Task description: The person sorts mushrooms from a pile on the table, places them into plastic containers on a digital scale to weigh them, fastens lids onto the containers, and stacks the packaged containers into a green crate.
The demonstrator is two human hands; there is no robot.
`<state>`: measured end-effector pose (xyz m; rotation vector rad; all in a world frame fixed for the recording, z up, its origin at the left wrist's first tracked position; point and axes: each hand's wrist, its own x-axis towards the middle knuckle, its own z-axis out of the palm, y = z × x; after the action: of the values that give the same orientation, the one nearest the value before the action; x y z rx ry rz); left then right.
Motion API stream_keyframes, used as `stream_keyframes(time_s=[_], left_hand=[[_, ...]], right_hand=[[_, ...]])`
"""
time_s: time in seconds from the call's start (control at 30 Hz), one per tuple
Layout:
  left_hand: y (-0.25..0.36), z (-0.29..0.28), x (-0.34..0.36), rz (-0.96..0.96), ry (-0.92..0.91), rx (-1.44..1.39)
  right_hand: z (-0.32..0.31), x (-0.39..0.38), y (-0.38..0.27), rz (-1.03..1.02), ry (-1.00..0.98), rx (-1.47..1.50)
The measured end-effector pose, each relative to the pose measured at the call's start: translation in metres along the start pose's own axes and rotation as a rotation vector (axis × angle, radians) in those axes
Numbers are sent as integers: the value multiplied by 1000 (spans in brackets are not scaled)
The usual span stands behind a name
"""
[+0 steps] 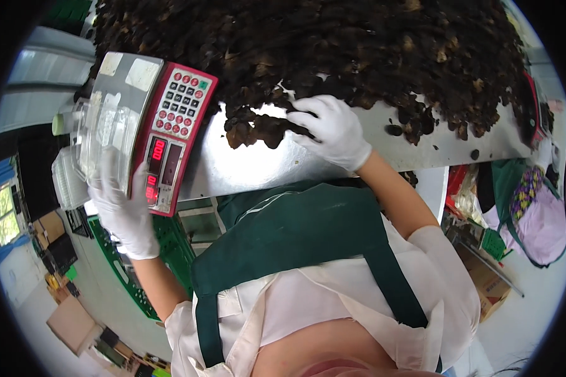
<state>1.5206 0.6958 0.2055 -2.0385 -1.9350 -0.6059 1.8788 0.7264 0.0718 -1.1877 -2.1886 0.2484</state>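
A heap of dark brown wood ear mushrooms (358,50) spreads over the far part of a shiny metal table (233,166). My right hand (333,132), in a white glove, reaches to the heap's near edge. Its fingers curl around a dark wood ear mushroom piece beside a small loose cluster (255,131). To the left stands a red and grey weighing scale (170,125) with a keypad and lit red digits. On its grey plate rests a clear plastic box (97,135). My gloved left hand (122,207) lies at the near side of scale and box, thumb and fingers apart.
Clear plastic boxes (68,179) sit stacked left of the scale. Below the table's left side is a green plastic crate (148,270). At the right edge, a person in a lilac top (541,217) stands near another red scale (534,103).
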Motion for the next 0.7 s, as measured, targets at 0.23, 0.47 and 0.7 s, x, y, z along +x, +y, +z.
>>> stream_keyframes(time_s=[0.23,0.47,0.7], left_hand=[[99,75,-26,284,-455,-332],[139,125,-7,312,-454,-366],[107,137,-67,483,-158,-515]], right_hand=[[-12,-27,3,209,163,-158],[-9,15,0,182,-204,-160],[-7,-24,-13,-24,2,-102]])
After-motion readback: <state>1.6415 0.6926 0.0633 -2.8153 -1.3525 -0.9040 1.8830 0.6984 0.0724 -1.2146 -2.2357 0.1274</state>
